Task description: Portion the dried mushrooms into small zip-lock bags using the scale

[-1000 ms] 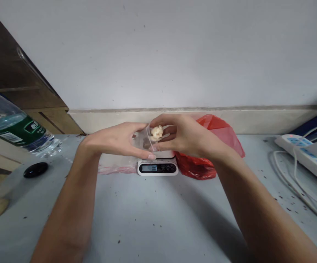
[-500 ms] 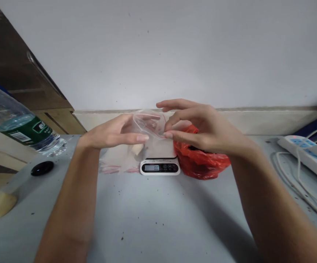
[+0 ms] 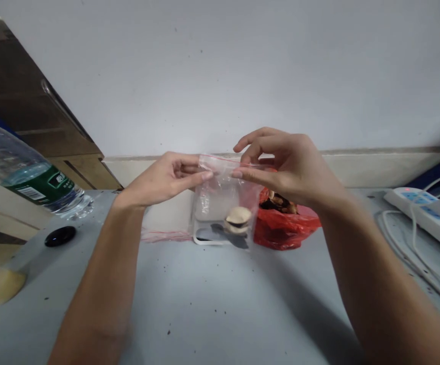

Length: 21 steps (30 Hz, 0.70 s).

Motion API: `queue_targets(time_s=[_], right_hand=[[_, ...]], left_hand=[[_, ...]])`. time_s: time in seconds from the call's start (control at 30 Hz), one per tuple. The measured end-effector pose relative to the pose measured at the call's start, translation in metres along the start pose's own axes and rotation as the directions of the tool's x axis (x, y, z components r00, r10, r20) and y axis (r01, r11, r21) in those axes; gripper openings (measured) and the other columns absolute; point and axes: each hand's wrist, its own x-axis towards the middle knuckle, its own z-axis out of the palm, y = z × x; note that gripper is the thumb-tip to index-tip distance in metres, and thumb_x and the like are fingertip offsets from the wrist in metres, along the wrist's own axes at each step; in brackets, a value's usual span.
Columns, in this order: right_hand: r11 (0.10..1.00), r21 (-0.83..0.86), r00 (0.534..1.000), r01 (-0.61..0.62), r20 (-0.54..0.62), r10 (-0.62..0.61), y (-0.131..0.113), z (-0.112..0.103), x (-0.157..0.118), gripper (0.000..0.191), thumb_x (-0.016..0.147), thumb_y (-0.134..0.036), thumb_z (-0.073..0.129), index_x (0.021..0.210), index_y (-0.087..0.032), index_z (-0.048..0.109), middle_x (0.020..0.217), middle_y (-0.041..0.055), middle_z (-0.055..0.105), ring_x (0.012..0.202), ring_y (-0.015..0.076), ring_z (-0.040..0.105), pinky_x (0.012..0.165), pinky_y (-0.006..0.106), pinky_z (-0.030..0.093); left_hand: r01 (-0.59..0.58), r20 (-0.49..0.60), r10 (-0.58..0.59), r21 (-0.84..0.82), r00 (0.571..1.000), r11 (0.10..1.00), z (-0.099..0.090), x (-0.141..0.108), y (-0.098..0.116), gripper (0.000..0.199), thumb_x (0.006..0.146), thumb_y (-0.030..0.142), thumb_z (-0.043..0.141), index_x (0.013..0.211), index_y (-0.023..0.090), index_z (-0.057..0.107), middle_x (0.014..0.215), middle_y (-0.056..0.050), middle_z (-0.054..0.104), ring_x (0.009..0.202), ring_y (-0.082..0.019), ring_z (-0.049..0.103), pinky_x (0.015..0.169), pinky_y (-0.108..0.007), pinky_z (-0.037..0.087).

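Observation:
A clear zip bag (image 3: 215, 195) with a red seal line hangs upright between my hands, in front of a small white digital scale (image 3: 214, 242). My left hand (image 3: 170, 177) pinches its top left edge between thumb and fingers. On the right, my right hand (image 3: 280, 165) pinches the top near the seal, its upper fingers raised. Low in the bag lies a pale, round, cracked piece (image 3: 238, 219). The bag covers most of the scale and its display. Beside it, a red plastic bag (image 3: 288, 228) stands open with brown pieces inside.
Flat zip bags (image 3: 166, 220) lie left of the scale. A black oval object (image 3: 60, 236) and a water bottle (image 3: 48, 182) are at the left. A white power strip (image 3: 433, 213) with cables is at the right. The wall (image 3: 220, 76) rises behind.
The bag has gone from open-mouthed and tilted to hanging upright, its pale piece now visible low on the right. The scale's display has become covered. My left fingers have closed on the bag's edge.

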Motion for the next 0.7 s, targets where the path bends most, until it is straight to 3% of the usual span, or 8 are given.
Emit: queue_targets(time_s=[0.1,0.23,0.37,0.53,0.7], right_hand=[[0.999,0.009,0.997,-0.039,0.066,0.038,0.0,-0.002,0.0,0.029,0.081,-0.045,0.078,0.07,-0.022,0.066,0.092,0.0054,0.071,0.081,0.0186,0.063,0.068,0.031,0.053],[0.993,0.027,0.979,-0.117,0.171,0.111,-0.001,-0.006,-0.001,0.034,0.08,-0.05,0.079,0.068,-0.022,0.064,0.071,0.0016,0.066,0.066,0.0161,0.06,0.062,0.031,0.049],[0.986,0.052,0.968,-0.156,0.208,0.142,0.0,-0.008,-0.002,0.035,0.077,-0.051,0.082,0.069,-0.023,0.062,0.067,0.0005,0.064,0.061,0.0154,0.058,0.056,0.03,0.047],[0.992,0.003,0.974,-0.126,0.191,0.123,-0.009,-0.001,-0.001,0.026,0.082,-0.046,0.079,0.082,-0.023,0.069,0.078,0.0016,0.071,0.07,0.0176,0.065,0.064,0.031,0.052],[0.995,0.021,0.972,-0.095,0.219,0.088,-0.017,0.012,0.001,0.036,0.09,-0.052,0.071,0.074,-0.02,0.073,0.069,0.0019,0.068,0.068,0.0168,0.061,0.061,0.03,0.047]], left_hand=[[-0.011,-0.111,0.015,0.034,0.994,0.999,0.0,-0.001,0.008,0.027,0.093,0.042,0.069,0.1,0.016,0.075,0.083,-0.006,0.079,0.077,-0.019,0.075,0.074,-0.028,0.061],[0.011,-0.092,0.001,0.126,0.996,0.992,0.0,-0.004,0.017,0.024,0.093,0.042,0.068,0.093,0.019,0.072,0.078,-0.004,0.078,0.073,-0.018,0.075,0.071,-0.026,0.059],[-0.031,-0.128,0.053,0.17,0.99,0.985,0.004,-0.005,0.021,0.023,0.093,0.039,0.063,0.083,0.019,0.07,0.078,-0.004,0.077,0.074,-0.018,0.074,0.069,-0.025,0.055],[-0.078,-0.153,0.133,0.319,0.979,0.945,0.011,-0.004,0.028,0.022,0.092,0.033,0.06,0.076,0.02,0.071,0.071,-0.002,0.072,0.068,-0.016,0.065,0.065,-0.027,0.048],[-0.105,-0.146,0.162,0.337,0.976,0.935,0.015,-0.003,0.031,0.023,0.09,0.034,0.061,0.075,0.021,0.073,0.061,0.0,0.063,0.06,-0.015,0.053,0.057,-0.028,0.039]])
